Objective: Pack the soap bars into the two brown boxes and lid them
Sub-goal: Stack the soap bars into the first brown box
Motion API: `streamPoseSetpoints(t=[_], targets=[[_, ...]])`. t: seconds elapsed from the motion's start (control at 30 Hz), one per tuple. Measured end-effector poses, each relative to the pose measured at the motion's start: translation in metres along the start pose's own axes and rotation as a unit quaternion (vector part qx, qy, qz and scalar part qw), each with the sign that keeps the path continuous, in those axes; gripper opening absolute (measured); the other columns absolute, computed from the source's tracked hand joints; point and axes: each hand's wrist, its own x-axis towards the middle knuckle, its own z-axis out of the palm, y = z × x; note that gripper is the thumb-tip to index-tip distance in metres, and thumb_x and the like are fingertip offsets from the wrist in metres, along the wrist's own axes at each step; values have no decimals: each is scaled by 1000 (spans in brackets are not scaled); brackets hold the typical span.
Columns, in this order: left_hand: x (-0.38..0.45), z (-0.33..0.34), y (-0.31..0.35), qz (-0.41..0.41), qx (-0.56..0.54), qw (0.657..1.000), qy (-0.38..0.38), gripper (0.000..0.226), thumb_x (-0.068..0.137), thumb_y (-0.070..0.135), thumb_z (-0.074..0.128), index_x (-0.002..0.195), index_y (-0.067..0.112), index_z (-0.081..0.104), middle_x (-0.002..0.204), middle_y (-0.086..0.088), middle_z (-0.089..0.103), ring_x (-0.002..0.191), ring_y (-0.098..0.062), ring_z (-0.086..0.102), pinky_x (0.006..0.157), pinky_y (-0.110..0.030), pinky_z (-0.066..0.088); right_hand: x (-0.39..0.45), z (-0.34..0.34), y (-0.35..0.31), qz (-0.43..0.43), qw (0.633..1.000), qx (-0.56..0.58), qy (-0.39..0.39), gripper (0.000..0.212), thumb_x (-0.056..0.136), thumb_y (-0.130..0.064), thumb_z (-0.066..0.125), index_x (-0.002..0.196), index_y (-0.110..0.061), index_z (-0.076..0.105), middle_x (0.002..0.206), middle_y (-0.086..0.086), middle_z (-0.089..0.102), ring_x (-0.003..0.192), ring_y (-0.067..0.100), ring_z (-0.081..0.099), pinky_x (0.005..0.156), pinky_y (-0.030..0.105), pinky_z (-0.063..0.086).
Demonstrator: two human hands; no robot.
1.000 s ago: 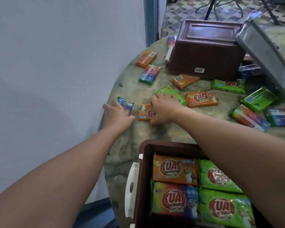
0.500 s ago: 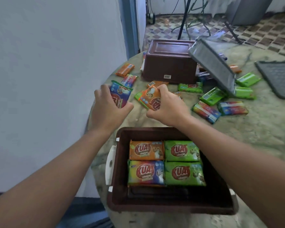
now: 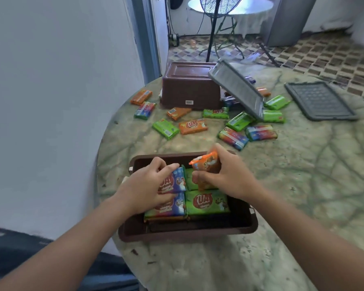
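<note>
Head view: both hands loading the near open brown plastic box (image 3: 135, 235).
Left hand (image 3: 144, 191) closed on blue-wrapped soap bar (image 3: 173, 181), right hand (image 3: 225, 177) on orange-wrapped bar (image 3: 206, 163); second brown box (image 3: 190, 91) sits upside-down, many bars loose on bench (image 3: 282, 185), grey lids (image 3: 320, 100) off.

Round marbled green-grey surface (image 3: 292, 185), worn and stained. Near edge: an open brown box (image 3: 189, 233) with soap bars inside. Far side: a second brown box (image 3: 189, 89), upturned, base uppermost. One grey lid (image 3: 237, 89) leans tilted beside it; another grey lid (image 3: 320, 100) lies flat at the far right. Loose soap bars are scattered between the boxes: orange bar (image 3: 193, 126), green bar (image 3: 165, 129), multicoloured bar (image 3: 232, 138), another multicoloured bar (image 3: 261, 132), orange bar at far left (image 3: 141, 97).
</note>
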Motion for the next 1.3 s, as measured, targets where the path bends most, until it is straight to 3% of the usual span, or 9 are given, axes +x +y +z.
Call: streamPoseSetpoints(t=[0.13, 0.27, 0.5, 0.83, 1.0, 1.07, 1.17, 1.23, 1.3], targets=[[3, 4, -5, 19, 35, 999, 35, 86, 87, 64, 64, 160, 35, 28, 129, 10, 44, 112, -13, 48, 99, -30, 43, -13, 2, 11, 31, 998, 23, 42, 48, 78, -49, 86, 103, -29, 51, 92, -10, 69, 83, 1, 69, 66, 29, 61], [6, 7, -7, 37, 55, 997, 42, 81, 88, 63, 65, 157, 30, 38, 128, 7, 52, 117, -17, 47, 105, -35, 40, -11, 4, 14, 43, 994, 46, 90, 46, 83, -51, 82, 106, -31, 47, 93, -10, 69, 81, 4, 71, 63, 28, 59], [4, 7, -8, 50, 20, 996, 65, 46, 87, 50, 72, 129, 30, 68, 119, 8, 58, 110, -16, 51, 94, -36, 48, -7, 6, 18, 25, 995, 13, 92, 25, 91, -52, 74, 98, -32, 62, 90, -12, 70, 83, 2, 68, 69, 34, 59], [5, 8, -6, 15, 12, 998, 58, 45, 89, 52, 70, 130, 32, 68, 117, 8, 57, 110, -17, 53, 89, -38, 51, 4, -3, 6, 160, 973, 156, 63, 29, 94, -38, 73, 100, -20, 50, 91, 3, 70, 85, 15, 72, 79, 49, 61], [4, 7, -4, 15, 12, 998, 57, 45, 90, 53, 68, 130, 32, 67, 117, 7, 57, 110, -16, 53, 89, -38, 52, 0, 9, 6, 188, 951, 241, 57, 24, 101, -33, 62, 116, -44, 46, 116, 8, 61, 96, 27, 74, 78, 57, 62], [4, 5, -2, 13, 13, 998, 58, 45, 90, 54, 68, 129, 32, 68, 117, 8, 57, 108, -15, 53, 87, -38, 53, -2, 13, 3, 177, 962, 204, 33, 20, 105, -35, 54, 118, -49, 49, 117, 6, 61, 99, 24, 71, 78, 45, 61], [3, 5, -2, 9, 9, 998, 61, 43, 88, 54, 70, 126, 33, 70, 111, 9, 57, 104, -15, 54, 83, -37, 54, -7, 11, 4, 121, 991, 19, -53, 27, 103, -46, 56, 129, -48, 49, 122, 0, 49, 109, 17, 58, 81, 23, 47], [2, 5, -2, 7, 6, 998, 62, 43, 87, 54, 70, 126, 33, 70, 109, 10, 56, 104, -15, 54, 82, -36, 54, -8, 5, 4, 61, 974, -179, -121, 60, 95, -54, 65, 147, -45, 36, 135, 3, 39, 123, 21, 48, 97, 30, 48], [2, 4, -1, 9, 5, 998, 63, 44, 88, 54, 70, 126, 33, 70, 109, 10, 57, 104, -14, 54, 82, -36, 54, -5, 0, 2, 3, 934, -332, -134, 76, 93, -58, 65, 154, -41, 24, 144, 9, 36, 132, 29, 38, 108, 43, 44]])
